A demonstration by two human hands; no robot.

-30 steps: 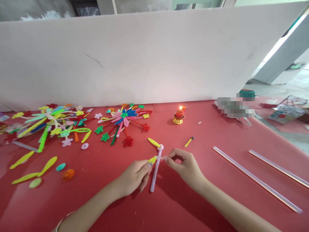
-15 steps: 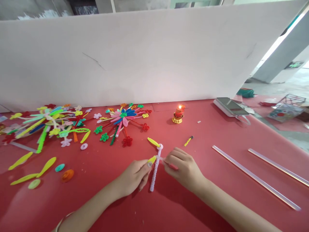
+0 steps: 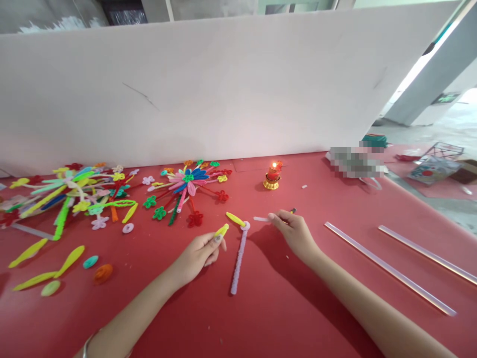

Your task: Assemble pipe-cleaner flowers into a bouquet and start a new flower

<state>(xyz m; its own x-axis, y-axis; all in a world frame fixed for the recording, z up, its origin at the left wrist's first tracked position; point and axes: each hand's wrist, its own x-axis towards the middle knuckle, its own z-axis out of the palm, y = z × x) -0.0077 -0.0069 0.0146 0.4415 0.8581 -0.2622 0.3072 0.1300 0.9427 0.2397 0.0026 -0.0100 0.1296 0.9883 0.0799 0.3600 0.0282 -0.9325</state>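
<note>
Two bare hands work apart above a red tabletop (image 3: 208, 318), the left hand (image 3: 201, 256) closed in a pinch on a yellow, fuzzy, petal-shaped loop (image 3: 222, 229), the right hand (image 3: 297, 234) pinching the end of a slim, translucent whitish strip (image 3: 261, 219). Between them, touched by neither, lies a pale lilac, fuzzy, straight stem (image 3: 238, 263) topped by a round coil, with a second yellow fuzzy petal (image 3: 235, 219) reaching out from its upper end. The held loop looks feather-light and soft, probably springy and bendable over a wire core, with a nap that should give fingertips good grip; a hard squeeze might flatten its shape, so a light pinch near one end, as here, seems the surest hold. The strip appears light, smooth and fairly stiff, perhaps slippery when cool and tacky if warmed, which favours gripping it well back from its free tip. Beyond the hands burns a red candle in a gold-coloured holder (image 3: 272, 178), its flame a likely hazard to fuzzy fibre brought too close.
</note>
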